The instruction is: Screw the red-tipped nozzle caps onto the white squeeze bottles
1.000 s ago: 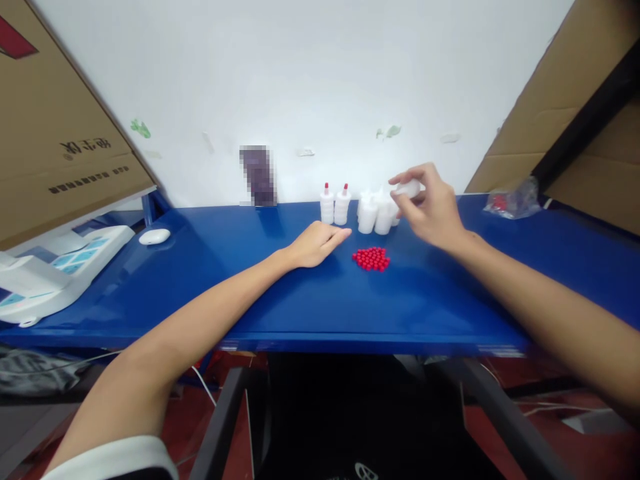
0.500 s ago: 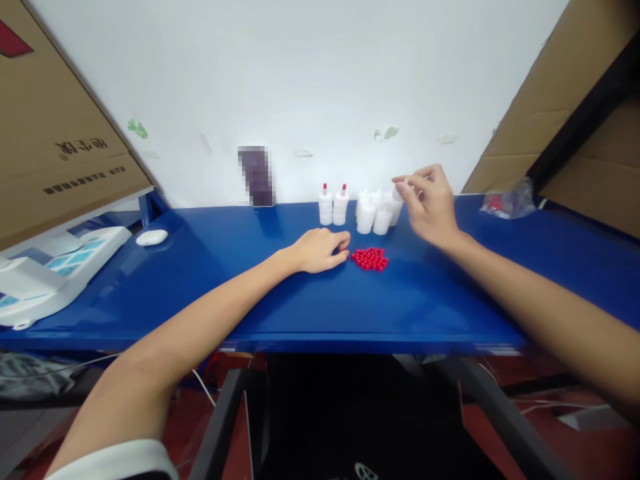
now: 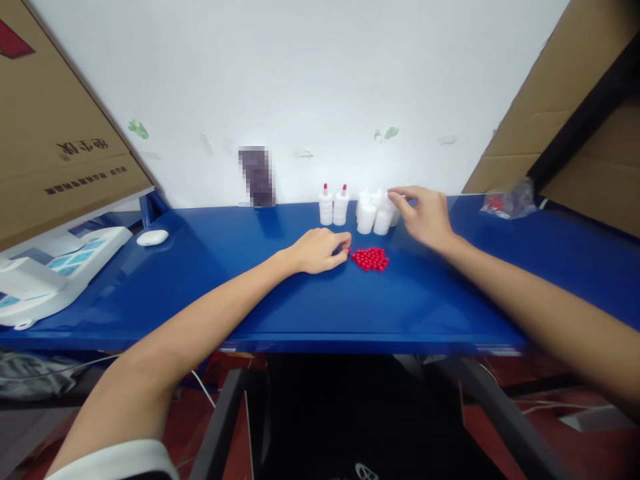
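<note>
My left hand (image 3: 321, 251) rests on the blue table, fingers curled. A small red tip shows at the fingertips, apparently a red cap pinched there. Just right of it lies a loose pile of small red caps (image 3: 371, 259). Beyond the pile, several white squeeze bottles (image 3: 367, 219) stand upright in a close group. My right hand (image 3: 425, 213) reaches in from the right, with thumb and forefinger closed at the upper part of a bottle on the group's right side. That bottle is partly hidden. Two white bottles with red tips (image 3: 341, 208) stand upright to the left.
A white oval case (image 3: 153, 238) lies at the table's left, beside a white device with blue panels (image 3: 75, 261). At the back right is a clear plastic bag (image 3: 509, 200) with something red inside. Cardboard (image 3: 55, 127) stands at the left; a white wall closes the back.
My right hand has moved down and slightly left, its fingertips now lower by the bottle group. The left hand stays in place, with a little more red showing at its fingertips.
</note>
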Demonstrator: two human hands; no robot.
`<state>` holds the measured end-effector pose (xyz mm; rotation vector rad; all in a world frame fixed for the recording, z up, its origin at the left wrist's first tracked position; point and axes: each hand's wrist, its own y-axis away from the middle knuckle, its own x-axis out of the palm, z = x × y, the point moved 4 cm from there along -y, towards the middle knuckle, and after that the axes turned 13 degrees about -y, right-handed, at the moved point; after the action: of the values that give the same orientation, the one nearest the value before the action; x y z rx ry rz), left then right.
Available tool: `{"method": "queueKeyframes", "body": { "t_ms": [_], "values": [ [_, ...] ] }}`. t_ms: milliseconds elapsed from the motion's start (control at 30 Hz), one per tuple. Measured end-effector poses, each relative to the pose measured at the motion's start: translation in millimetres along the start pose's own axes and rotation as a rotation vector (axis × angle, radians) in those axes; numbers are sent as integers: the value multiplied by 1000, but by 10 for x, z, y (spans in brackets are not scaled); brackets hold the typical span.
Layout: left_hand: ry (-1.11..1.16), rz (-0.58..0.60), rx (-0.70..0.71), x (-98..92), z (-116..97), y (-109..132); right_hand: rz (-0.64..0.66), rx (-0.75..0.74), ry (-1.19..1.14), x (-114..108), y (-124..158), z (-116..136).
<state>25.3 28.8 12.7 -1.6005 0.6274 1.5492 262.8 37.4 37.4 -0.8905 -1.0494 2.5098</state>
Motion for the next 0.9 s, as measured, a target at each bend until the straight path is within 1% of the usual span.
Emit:
{"method": "queueKeyframes", "body": {
  "t_ms": [167, 400, 800, 900],
  "values": [
    [-3, 1, 0, 4, 1, -6, 36, -3, 10, 13, -19, -18],
    [-12, 7, -3, 14, 0, -6, 39, -24, 32, 11, -21, 1],
    [-23, 14, -18, 9, 2, 1, 90, -58, 24, 52, -13, 25],
    [-23, 5, -18, 5, 4, 4, 56, -41, 19, 43, -16, 27]
  ]
}}
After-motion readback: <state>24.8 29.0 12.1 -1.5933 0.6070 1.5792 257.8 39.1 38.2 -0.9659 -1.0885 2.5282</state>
